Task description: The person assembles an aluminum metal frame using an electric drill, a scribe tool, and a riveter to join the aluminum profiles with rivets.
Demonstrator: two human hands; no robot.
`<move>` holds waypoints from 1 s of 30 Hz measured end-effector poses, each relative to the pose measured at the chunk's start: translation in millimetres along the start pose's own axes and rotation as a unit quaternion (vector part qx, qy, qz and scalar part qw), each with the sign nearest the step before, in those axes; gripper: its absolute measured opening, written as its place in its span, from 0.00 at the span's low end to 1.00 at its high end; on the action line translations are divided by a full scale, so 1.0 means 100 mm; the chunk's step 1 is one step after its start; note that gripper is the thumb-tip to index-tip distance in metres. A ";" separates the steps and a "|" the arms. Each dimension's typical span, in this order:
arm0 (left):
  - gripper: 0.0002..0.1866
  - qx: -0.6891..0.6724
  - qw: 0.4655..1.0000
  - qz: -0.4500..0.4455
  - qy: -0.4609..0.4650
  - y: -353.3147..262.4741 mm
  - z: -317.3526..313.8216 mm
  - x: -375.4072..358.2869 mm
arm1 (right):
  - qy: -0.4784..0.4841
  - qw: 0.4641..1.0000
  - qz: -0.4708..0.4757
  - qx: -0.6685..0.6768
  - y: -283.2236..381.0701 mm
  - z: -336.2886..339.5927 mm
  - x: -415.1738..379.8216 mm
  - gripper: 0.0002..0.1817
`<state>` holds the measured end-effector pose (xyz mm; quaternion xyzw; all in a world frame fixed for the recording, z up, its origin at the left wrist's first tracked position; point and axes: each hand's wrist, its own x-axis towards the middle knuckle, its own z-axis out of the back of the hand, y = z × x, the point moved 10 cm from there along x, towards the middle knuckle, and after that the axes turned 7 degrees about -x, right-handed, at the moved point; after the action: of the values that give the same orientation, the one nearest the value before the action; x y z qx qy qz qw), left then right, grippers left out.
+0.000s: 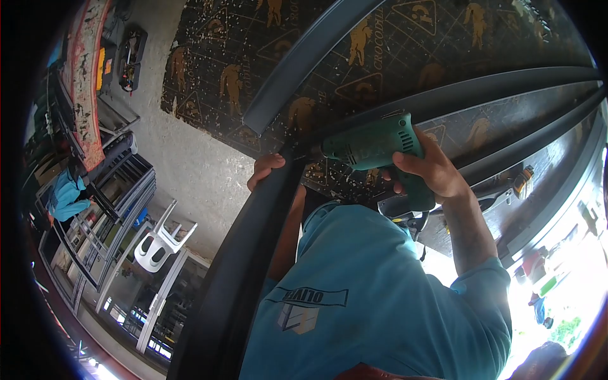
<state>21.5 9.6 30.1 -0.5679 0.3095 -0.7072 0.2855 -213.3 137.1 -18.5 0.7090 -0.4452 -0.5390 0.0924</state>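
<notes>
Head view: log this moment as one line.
left grip: on dark bar | right grip: holding green drill | drill chuck: by bar's end

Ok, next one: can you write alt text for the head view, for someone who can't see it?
A person's right hand holds a green power drill with its front end at a dark bar, which the left hand grips near its far end. Beneath lies a pale-flecked dark board printed with crocodiles; a white chair is off to the left.

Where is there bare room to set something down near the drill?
The grey floor between the printed board and white chair looks bare. The board left of the upper bar has room among scattered chips. It is crowded at the drill, with right hand, left hand and held bar close.
</notes>
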 end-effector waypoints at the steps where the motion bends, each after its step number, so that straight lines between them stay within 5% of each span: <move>1: 0.34 -0.014 1.000 0.002 -0.006 0.01 0.01 0.00 | 0.001 1.000 -0.001 0.000 0.00 0.00 0.00 0.38; 16: 0.36 -0.017 1.000 0.007 -0.018 0.03 0.03 -0.01 | 0.008 1.000 0.000 -0.008 0.04 0.00 0.05 0.35; 30: 0.38 -0.057 0.998 0.014 0.017 0.06 0.02 -0.05 | 0.026 0.992 -0.119 -0.036 0.02 0.06 0.24 0.32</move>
<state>24.6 9.5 22.3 -0.5669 0.3622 -0.6936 0.2575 -219.2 120.9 -36.1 0.7670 -0.3353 -0.5432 0.0641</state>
